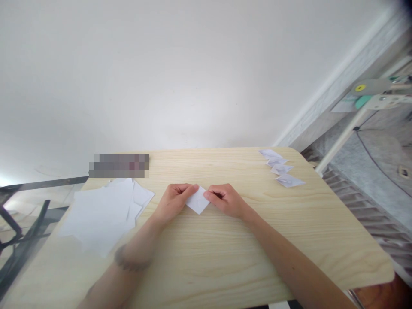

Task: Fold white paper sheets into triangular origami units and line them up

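A small folded sheet of white paper (198, 204), turned like a diamond, is between my two hands over the middle of the table. My left hand (175, 198) grips its left upper edge, thumb on top and fingers curled beneath. On the other side my right hand (227, 200) pinches the right corner between thumb and curled fingers. Parts of the paper's upper side are covered by the fingertips. To the right, several folded white paper pieces (289, 180) with pointed ends lie in an overlapping row. Loose white sheets (99, 210) are piled at the left.
The light wooden table (206, 262) has rounded corners and stands against a white wall (193, 77). A blurred-out dark object (120, 166) lies at the back left. Beyond the right edge are a white pole (344, 133) and a grey striped fabric (360, 214).
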`<state>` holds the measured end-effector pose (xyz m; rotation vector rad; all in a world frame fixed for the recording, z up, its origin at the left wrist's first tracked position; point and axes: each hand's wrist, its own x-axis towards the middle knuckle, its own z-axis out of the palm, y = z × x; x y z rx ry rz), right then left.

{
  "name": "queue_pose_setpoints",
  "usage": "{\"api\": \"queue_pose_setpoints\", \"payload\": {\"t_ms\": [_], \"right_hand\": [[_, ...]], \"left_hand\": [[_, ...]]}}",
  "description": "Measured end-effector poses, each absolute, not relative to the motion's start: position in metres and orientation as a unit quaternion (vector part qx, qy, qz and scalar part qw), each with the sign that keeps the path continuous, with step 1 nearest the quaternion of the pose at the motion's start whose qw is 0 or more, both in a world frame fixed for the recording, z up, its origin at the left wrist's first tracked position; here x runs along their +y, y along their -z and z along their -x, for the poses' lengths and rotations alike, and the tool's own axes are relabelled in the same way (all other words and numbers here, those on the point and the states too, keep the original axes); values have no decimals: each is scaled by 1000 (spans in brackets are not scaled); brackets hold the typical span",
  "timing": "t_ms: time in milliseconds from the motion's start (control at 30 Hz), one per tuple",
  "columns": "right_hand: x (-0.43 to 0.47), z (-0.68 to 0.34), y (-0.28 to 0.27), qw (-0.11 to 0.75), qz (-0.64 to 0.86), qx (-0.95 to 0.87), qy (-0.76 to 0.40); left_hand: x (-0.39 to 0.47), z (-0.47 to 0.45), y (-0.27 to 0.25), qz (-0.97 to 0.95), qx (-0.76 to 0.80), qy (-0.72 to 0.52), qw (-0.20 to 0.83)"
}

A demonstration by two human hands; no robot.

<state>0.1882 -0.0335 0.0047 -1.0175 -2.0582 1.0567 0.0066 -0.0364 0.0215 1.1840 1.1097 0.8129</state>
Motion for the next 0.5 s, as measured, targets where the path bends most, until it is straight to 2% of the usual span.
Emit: {"api": "queue_pose_setpoints", "payload": {"t_ms": [200,367,500], "right_hand": [[-33,-188,-5,317,397,-756,-412],[-32,-188,-1,366,446,-710,-404],[-32,-189,0,365,444,-713,-402]], "left_hand": [[-37,-8,-19,-514,470,-373,613],[-35,-6,-15,-477,440,-376,661],[-36,-4,-16,-470,422,-367,683]]}}
